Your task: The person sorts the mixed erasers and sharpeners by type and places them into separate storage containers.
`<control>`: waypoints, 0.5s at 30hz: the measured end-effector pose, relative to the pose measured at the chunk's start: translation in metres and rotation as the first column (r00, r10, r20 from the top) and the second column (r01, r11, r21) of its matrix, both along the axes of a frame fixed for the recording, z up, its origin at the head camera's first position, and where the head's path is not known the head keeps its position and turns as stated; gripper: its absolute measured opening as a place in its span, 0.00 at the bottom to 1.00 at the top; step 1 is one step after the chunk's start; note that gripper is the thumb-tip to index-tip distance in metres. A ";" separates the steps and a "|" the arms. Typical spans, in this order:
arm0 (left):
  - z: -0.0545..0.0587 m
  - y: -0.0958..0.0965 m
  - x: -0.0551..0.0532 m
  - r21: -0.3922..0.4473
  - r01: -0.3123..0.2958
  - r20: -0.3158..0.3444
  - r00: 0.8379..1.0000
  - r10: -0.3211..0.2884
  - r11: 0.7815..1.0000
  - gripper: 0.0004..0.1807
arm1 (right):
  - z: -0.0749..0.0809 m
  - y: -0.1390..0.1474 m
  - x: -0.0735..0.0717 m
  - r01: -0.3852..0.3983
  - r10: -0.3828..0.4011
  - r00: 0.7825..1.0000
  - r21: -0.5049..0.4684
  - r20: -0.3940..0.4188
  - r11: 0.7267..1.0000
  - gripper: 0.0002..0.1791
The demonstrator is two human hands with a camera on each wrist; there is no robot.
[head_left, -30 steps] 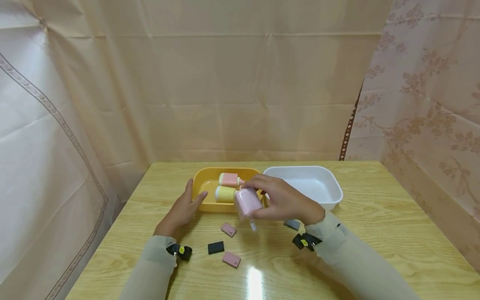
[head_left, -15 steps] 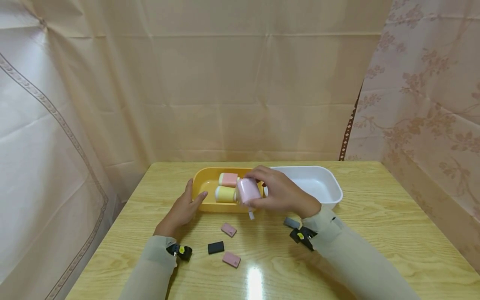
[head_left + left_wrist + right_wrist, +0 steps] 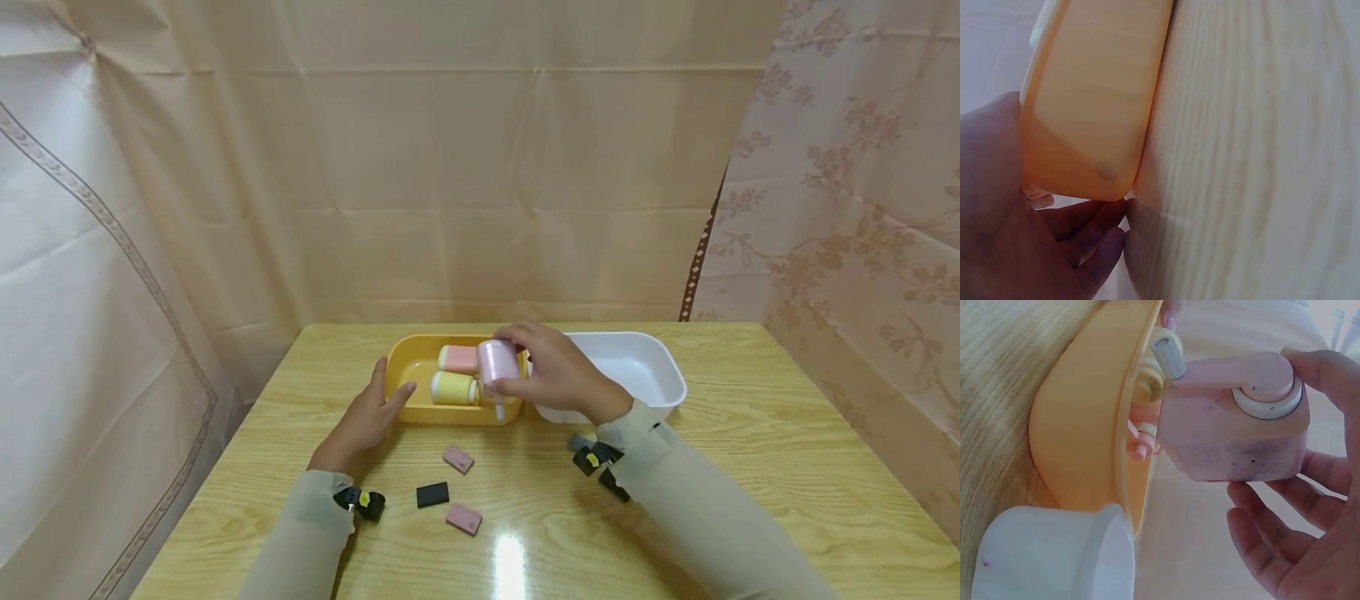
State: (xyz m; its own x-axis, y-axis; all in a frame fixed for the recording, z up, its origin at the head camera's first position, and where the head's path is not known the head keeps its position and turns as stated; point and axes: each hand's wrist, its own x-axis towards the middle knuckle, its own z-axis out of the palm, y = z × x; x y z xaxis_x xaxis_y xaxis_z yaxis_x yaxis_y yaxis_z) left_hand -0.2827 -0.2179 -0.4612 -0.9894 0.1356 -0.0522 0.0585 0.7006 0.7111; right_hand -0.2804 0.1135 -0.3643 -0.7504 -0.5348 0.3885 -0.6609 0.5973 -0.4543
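1. Now my left hand (image 3: 366,418) grasps the left end of the orange tray (image 3: 456,415), with the thumb over its rim and other fingers against the outside wall.
2. My right hand (image 3: 561,375) grasps a pale pink pump bottle (image 3: 496,363), the thumb on the near side and the fingers on the far side.
3. This pale pink pump bottle is above the right end of the orange tray, and its nozzle (image 3: 1169,357) shows at the side turned to me.
4. Inside the orange tray, a yellow bottle (image 3: 452,388) and a salmon bottle (image 3: 457,359) lie on their sides; the salmon bottle is the farther one from me.
5. To the right of the orange tray stands a white tray (image 3: 637,367), partly hidden by my right hand.
6. On the near side of the orange tray, two pink blocks (image 3: 458,459) and a black block (image 3: 432,495) lie on the wooden table (image 3: 750,467).
7. A grey block (image 3: 577,442) also lies nearer to me than the orange tray, beyond its right end.
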 end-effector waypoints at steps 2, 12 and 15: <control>0.001 0.000 0.000 -0.002 0.003 -0.007 1.000 -0.003 1.000 0.55 | -0.001 0.000 -0.003 0.016 -0.016 1.000 -0.005 0.006 1.000 0.34; 0.001 0.001 0.000 -0.004 -0.002 -0.008 1.000 0.002 1.000 0.55 | -0.006 0.003 -0.014 0.075 -0.073 0.996 -0.027 0.044 0.997 0.35; 0.000 0.000 -0.001 -0.007 -0.002 -0.007 1.000 0.002 1.000 0.56 | -0.008 0.003 -0.017 0.090 -0.088 0.995 -0.032 0.050 0.995 0.36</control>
